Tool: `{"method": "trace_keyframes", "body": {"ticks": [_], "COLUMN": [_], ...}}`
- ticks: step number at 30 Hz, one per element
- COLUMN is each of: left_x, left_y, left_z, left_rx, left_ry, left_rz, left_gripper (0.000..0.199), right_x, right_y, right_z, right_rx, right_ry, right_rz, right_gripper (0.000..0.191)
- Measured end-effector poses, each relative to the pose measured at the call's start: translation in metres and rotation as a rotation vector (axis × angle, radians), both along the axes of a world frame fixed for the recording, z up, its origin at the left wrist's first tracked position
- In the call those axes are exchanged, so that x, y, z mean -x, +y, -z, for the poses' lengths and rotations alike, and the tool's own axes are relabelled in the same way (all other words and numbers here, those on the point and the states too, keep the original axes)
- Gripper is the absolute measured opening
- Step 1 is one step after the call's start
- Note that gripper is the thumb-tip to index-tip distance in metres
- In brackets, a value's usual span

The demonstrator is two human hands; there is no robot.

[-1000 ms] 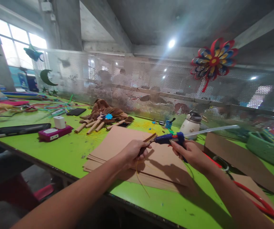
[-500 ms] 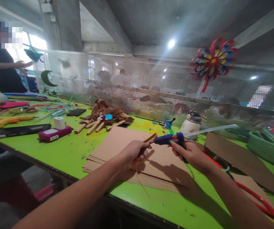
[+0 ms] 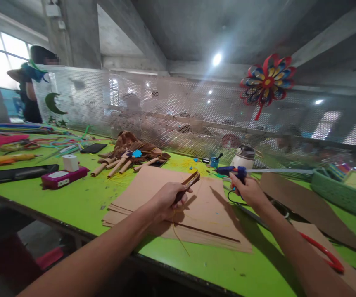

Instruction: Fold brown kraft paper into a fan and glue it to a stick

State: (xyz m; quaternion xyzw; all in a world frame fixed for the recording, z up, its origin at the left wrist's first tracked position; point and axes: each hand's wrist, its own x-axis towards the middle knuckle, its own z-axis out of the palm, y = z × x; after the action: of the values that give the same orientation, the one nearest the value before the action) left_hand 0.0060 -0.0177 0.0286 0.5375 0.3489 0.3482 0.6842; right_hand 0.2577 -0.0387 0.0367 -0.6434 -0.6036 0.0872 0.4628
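Observation:
My left hand [image 3: 173, 197] is closed round a folded brown paper piece [image 3: 189, 181] with a yellowish edge, held above a stack of brown paper sheets [image 3: 147, 185]. A thin yellow string [image 3: 179, 237] hangs below that hand. My right hand [image 3: 248, 189] grips a blue hot glue gun [image 3: 234, 171], a long clear glue stick [image 3: 280, 170] jutting from its back. The gun's nozzle points left and is apart from the paper piece. Behind the stack lie brown paper figures [image 3: 128, 154] with rolled tubes and a blue flower.
On the left are a purple power strip [image 3: 63, 177], a black phone [image 3: 93, 148] and a yellow glue gun [image 3: 10, 159]. A white bottle [image 3: 242, 158], a green basket [image 3: 342, 194] and red-handled scissors [image 3: 323, 249] lie right. A person [image 3: 32, 88] stands beyond the perforated screen's left end.
My right hand has drawn the glue gun right and away from the paper piece, which its nozzle was touching or close to. The standing person has turned and moved farther off.

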Motion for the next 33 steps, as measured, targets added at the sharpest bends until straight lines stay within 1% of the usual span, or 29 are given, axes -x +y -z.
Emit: {"method": "trace_keyframes", "body": {"ticks": [3, 5, 7, 10, 14, 17, 19, 21, 22, 23, 24, 26, 29, 33], "left_x": [0.001, 0.001, 0.002, 0.003, 0.004, 0.004, 0.004, 0.004, 0.003, 0.003, 0.002, -0.001, -0.007, -0.011], "left_y": [0.003, 0.005, 0.006, 0.006, 0.003, 0.001, -0.001, -0.003, -0.005, -0.008, -0.012, -0.019, -0.028, -0.031], "left_z": [0.003, 0.005, 0.006, 0.006, 0.004, 0.002, 0.000, -0.001, -0.002, -0.004, -0.005, -0.006, -0.003, 0.002], "left_rx": [-0.016, -0.022, -0.032, -0.053, -0.071, -0.094, -0.143, -0.193, -0.199, -0.192, -0.173, -0.126, -0.106, -0.153], "left_ry": [-0.024, -0.030, -0.034, -0.047, -0.058, -0.038, -0.015, 0.014, 0.030, 0.044, 0.057, 0.064, 0.036, -0.042], "left_rz": [0.023, 0.026, 0.033, 0.042, 0.049, 0.050, 0.055, 0.072, 0.089, 0.109, 0.128, 0.134, 0.111, 0.169], "left_gripper": [0.019, 0.019, 0.019, 0.020, 0.021, 0.021, 0.022, 0.023, 0.023, 0.024, 0.024, 0.024, 0.022, 0.017], "right_x": [-0.004, -0.005, -0.005, -0.002, 0.000, 0.001, 0.006, 0.015, 0.022, 0.029, 0.037, 0.051, 0.067, 0.077], "right_y": [0.011, 0.016, 0.019, 0.019, 0.016, 0.011, 0.006, 0.000, -0.003, -0.006, -0.008, -0.010, -0.010, -0.013], "right_z": [0.014, 0.022, 0.028, 0.036, 0.041, 0.033, 0.022, 0.009, 0.004, 0.001, -0.001, 0.000, 0.008, 0.011], "right_rx": [-0.058, -0.051, -0.024, 0.008, 0.046, 0.049, 0.016, -0.016, -0.005, 0.015, 0.024, 0.038, 0.051, 0.017], "right_ry": [-0.164, -0.294, -0.384, -0.468, -0.478, -0.406, -0.321, -0.178, -0.071, 0.052, 0.172, 0.315, 0.368, 0.410], "right_rz": [0.047, 0.044, -0.017, -0.153, -0.237, -0.238, -0.185, -0.158, -0.186, -0.223, -0.249, -0.274, -0.250, -0.229], "right_gripper": [0.038, 0.031, 0.027, 0.034, 0.039, 0.041, 0.033, 0.023, 0.025, 0.032, 0.041, 0.058, 0.071, 0.074]}}
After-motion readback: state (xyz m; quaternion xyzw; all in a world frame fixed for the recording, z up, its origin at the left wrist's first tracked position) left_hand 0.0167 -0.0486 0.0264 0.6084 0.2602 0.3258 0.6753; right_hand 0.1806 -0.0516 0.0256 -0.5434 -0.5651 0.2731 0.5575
